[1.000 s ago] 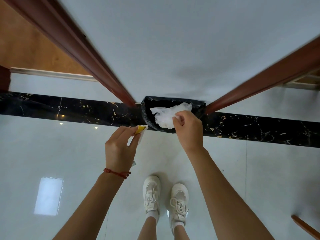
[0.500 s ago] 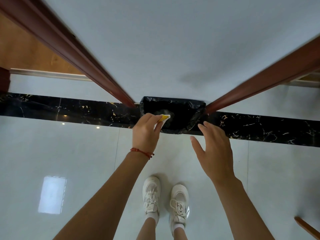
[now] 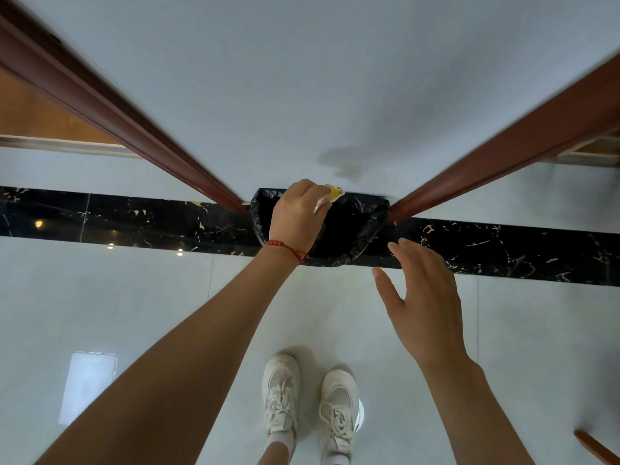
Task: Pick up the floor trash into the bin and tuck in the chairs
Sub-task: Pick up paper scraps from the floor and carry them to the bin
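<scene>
Head view: the left hand (image 3: 295, 216) pinches a small yellow-and-white wrapper (image 3: 330, 196) in its fingertip grip, holding it over the open mouth of the bin (image 3: 364, 226), which is lined with a black bag and stands against the pale wall (image 3: 302, 78) between two red-brown wooden frames (image 3: 110, 105). A red cord bracelet (image 3: 285, 247) circles the left wrist. The right hand (image 3: 426, 303) hovers just beside the bin's near rim, fingers spread and loose, holding nothing. Below, two white sneakers (image 3: 308, 401) stand on the glossy pale floor (image 3: 100, 313), crossed by a black marble strip (image 3: 134, 218).
</scene>
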